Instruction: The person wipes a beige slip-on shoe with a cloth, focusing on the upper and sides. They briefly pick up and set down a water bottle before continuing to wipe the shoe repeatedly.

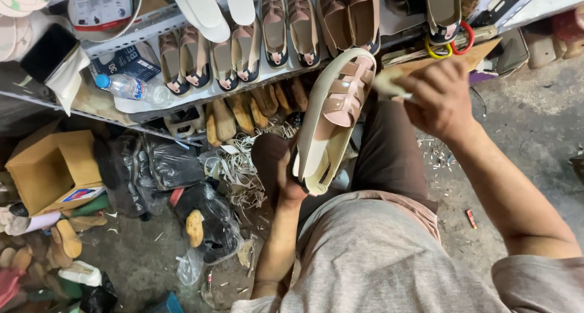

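My left hand [285, 173] grips the heel end of a strapped sandal [336, 115] with a cream sole and pink straps, holding it up over my lap with the toe pointing away. My right hand [437, 97] is closed on a small pale cloth or sponge [387, 82] that touches the sandal's sole edge near the toe. My knees in brown trousers [389, 149] lie beneath the sandal.
A metal shelf [152, 24] ahead carries rows of finished pink sandals [243, 51], white soles and a water bottle [131, 89]. Below it stand wooden shoe lasts [234, 115]. A cardboard box [52, 167], black plastic bags [164, 164] and scraps litter the floor at left.
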